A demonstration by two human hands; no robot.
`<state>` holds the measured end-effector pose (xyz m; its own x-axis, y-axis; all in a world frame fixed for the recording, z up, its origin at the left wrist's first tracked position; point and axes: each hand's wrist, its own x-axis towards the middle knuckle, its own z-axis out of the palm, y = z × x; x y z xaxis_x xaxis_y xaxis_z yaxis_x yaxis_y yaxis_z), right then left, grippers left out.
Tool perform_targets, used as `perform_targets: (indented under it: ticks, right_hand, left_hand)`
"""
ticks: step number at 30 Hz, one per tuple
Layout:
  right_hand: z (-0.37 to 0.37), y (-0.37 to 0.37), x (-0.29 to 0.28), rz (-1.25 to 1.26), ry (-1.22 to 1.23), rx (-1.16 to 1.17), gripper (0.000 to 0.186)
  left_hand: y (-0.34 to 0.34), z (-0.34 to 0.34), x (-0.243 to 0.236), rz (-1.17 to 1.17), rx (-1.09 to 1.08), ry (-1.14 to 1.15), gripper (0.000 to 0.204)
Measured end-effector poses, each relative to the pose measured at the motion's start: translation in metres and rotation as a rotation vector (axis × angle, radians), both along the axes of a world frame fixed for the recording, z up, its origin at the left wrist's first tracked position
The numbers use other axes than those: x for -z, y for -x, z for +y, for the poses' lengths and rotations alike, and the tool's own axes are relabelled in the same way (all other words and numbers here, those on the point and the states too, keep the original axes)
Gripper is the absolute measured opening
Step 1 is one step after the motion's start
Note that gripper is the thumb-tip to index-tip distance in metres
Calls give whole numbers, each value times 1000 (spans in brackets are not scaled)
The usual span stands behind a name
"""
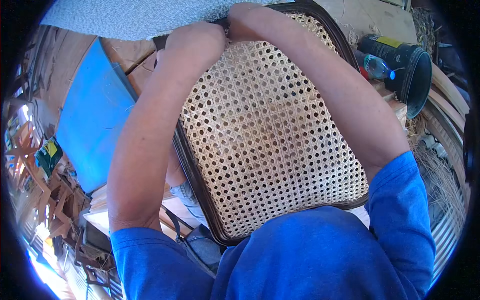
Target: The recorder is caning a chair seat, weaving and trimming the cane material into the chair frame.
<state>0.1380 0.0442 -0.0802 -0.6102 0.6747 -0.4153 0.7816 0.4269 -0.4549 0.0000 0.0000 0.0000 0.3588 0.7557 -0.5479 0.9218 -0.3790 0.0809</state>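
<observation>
Both hands, the left hand (197, 42) and right hand (247, 20), met at the top centre of the frame on the far edge of the woven cane chair seat (270, 135), filling the middle, fingers hidden, grip undetermined.
</observation>
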Motion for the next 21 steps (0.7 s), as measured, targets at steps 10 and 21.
perform_targets:
  ticks: [10,21]
  right_hand:
    - [-1,16,-24,-42,19,94,24]
    - [-32,13,-55,-82,30,316,32]
  left_hand:
    - [18,-8,1,9,18,-63,26]
    - [5,4,-28,172,-65,35,29]
